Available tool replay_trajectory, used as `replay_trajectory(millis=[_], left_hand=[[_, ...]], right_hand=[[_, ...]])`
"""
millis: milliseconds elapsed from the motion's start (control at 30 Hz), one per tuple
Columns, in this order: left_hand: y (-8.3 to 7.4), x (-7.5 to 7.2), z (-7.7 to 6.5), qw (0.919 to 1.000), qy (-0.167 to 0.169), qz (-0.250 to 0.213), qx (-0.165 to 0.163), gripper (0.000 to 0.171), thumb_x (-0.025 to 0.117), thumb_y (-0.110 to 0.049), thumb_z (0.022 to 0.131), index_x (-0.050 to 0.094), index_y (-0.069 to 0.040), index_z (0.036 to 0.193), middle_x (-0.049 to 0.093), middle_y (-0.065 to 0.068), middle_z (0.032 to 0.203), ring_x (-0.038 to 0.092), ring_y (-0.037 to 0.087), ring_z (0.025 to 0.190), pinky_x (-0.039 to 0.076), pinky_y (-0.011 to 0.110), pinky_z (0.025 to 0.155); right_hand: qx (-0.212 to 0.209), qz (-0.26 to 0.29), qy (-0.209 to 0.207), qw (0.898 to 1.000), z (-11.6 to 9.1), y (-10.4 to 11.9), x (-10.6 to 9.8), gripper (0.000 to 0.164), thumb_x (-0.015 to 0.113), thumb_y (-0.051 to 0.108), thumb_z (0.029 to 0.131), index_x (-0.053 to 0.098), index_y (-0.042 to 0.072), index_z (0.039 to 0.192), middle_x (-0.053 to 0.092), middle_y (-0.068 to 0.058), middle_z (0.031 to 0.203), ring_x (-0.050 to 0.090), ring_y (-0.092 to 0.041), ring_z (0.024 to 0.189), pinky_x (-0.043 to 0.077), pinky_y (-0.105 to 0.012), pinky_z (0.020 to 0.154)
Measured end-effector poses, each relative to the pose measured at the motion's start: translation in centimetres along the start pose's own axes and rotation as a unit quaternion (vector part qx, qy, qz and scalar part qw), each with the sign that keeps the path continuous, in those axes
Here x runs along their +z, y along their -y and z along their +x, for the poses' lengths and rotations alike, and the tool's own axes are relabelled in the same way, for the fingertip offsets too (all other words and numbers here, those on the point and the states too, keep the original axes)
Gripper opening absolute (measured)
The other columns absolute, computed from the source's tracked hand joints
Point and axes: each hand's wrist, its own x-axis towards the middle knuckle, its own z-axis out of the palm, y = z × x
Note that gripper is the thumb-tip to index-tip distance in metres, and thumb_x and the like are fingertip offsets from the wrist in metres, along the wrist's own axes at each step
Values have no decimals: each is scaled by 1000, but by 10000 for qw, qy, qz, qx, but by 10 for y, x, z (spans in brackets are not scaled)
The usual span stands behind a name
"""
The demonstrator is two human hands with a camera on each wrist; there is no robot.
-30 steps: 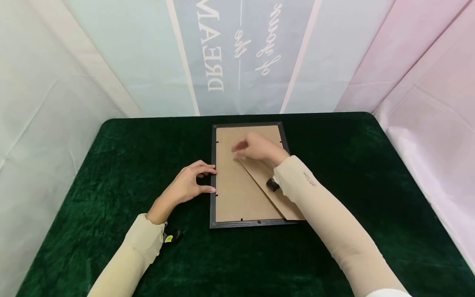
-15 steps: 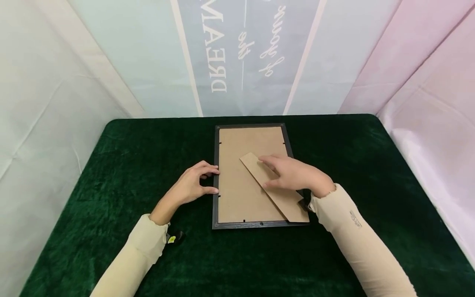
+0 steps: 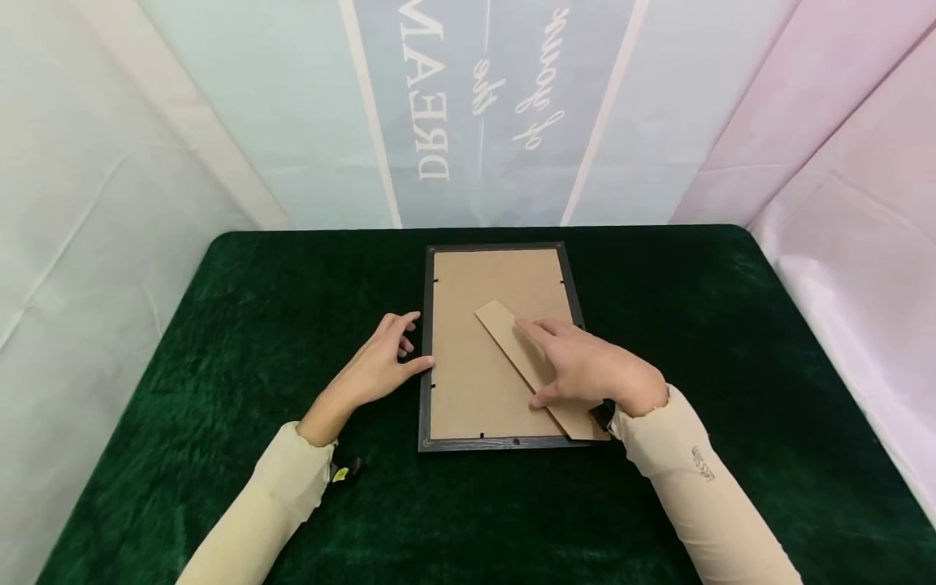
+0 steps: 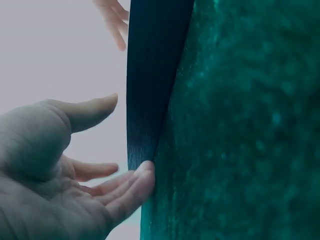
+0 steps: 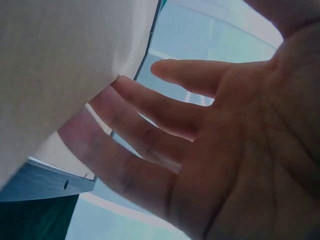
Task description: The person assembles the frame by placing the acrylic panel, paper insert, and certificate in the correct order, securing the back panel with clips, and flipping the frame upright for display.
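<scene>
In the head view a black picture frame (image 3: 424, 414) lies face down, its brown backing board (image 3: 468, 366) showing. A long brown easel stand (image 3: 504, 329) slants across the board's right half down to the lower right corner. My right hand (image 3: 588, 366) is over this stand, thumb by its left edge and index finger pointing to its upper part. In the right wrist view the fairly straight fingers (image 5: 145, 105) reach the stand's edge. My left hand (image 3: 376, 366) is beside the frame's left side, thumb at the rim, fingers spread; its fingertips (image 4: 145, 172) meet the frame's outer side in the left wrist view.
Dark green velvet cloth (image 3: 292, 284) covers the table beneath the frame. Behind rises a pastel backdrop (image 3: 504, 106) with mirrored lettering. Small black tabs, such as one tab (image 3: 482, 435), sit along the frame's inner edge. White curtains (image 3: 841, 268) hang at the sides.
My right hand has moved from the stand's upper left end down and right along it. My left fingers have lifted off the frame's left rim, thumb still there.
</scene>
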Motion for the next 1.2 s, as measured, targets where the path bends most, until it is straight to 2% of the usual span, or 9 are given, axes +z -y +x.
replay_trajectory(millis=[133,267,400,500,667,800,967,1100,1200], left_hand=[[-1,0,1,9995,128,256,-152,67,69,-37,94,45,-2,146,53,14,128,57,23,108,53,40,87],[-2,2,1,9990,215,329,-235,67,70,-37,93,47,-2,145,52,13,127,57,23,108,53,38,85],[-3,4,0,9984,307,377,-286,70,70,-41,92,46,-3,146,51,12,129,56,22,107,53,36,82],[-2,3,-1,9981,290,403,-368,72,70,-43,92,45,-3,147,50,12,130,55,22,105,53,35,79],[-3,2,-2,9977,276,479,-388,76,70,-45,91,44,-3,148,48,14,132,55,21,98,51,33,78],[-3,2,-1,9972,342,574,-350,76,69,-45,92,43,0,148,47,13,129,52,19,88,47,29,70],[-3,2,0,9970,418,603,-265,72,67,-39,93,44,4,146,46,11,120,48,18,86,41,26,64],[-4,3,1,9971,406,599,-222,70,67,-35,93,44,6,145,47,11,119,48,17,80,41,26,60],[-4,4,2,9970,413,577,-317,70,67,-36,93,44,5,146,47,11,121,48,17,77,42,26,58]], right_hand=[[138,-251,-96,9995,-6,3,4,110,86,39,76,19,11,159,33,-14,158,39,-32,140,39,-51,114],[218,-456,-206,9985,-19,0,10,109,83,47,78,19,10,159,36,-16,157,39,-35,141,41,-54,110],[245,-651,-300,9971,-31,-4,17,110,77,58,79,20,8,159,38,-17,156,45,-35,134,48,-55,102],[218,-754,-400,9961,-32,-5,21,110,78,59,78,23,5,157,39,-18,153,49,-33,126,52,-52,96],[176,-768,-527,9955,-29,-6,23,104,80,51,78,28,2,154,41,-17,148,50,-30,121,53,-48,93],[88,-735,-504,9960,-25,-9,23,101,80,48,79,30,3,154,42,-13,144,48,-25,112,52,-39,87],[143,-397,-388,9984,-26,-13,19,100,79,50,79,30,7,155,41,-7,141,45,-20,109,47,-31,78],[229,-246,-379,9987,-30,-15,13,98,77,55,79,33,9,154,43,-6,137,46,-20,107,47,-30,76],[288,-334,-475,9979,-32,-15,10,94,75,59,79,39,10,151,47,-6,133,48,-19,103,47,-30,74]])
